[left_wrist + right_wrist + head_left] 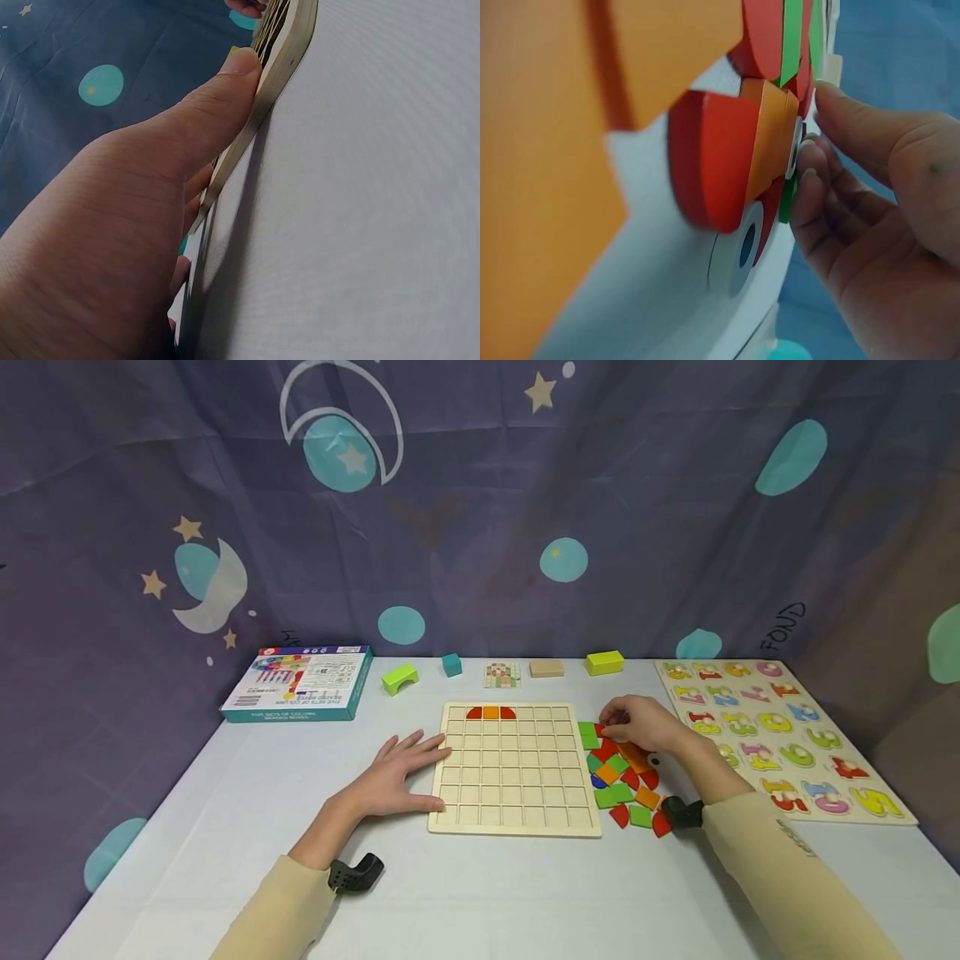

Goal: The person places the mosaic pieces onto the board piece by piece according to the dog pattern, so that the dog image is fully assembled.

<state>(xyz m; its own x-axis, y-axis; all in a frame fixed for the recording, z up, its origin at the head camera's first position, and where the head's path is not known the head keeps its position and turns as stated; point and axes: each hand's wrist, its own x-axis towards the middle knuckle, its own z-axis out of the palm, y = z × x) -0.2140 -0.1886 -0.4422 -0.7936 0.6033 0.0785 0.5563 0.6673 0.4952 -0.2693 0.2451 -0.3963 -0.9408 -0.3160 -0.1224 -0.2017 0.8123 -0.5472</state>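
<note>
Wooden grid board (517, 777), three pieces placed; left hand (397, 772) flat against it; right hand (637, 722) fingering loose tiles (622, 781)

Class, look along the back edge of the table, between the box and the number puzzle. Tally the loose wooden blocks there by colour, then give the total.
Green arch block: 1
Teal cube: 1
Plain wooden block: 1
Yellow-green rectangular block: 1
Total: 4
</note>
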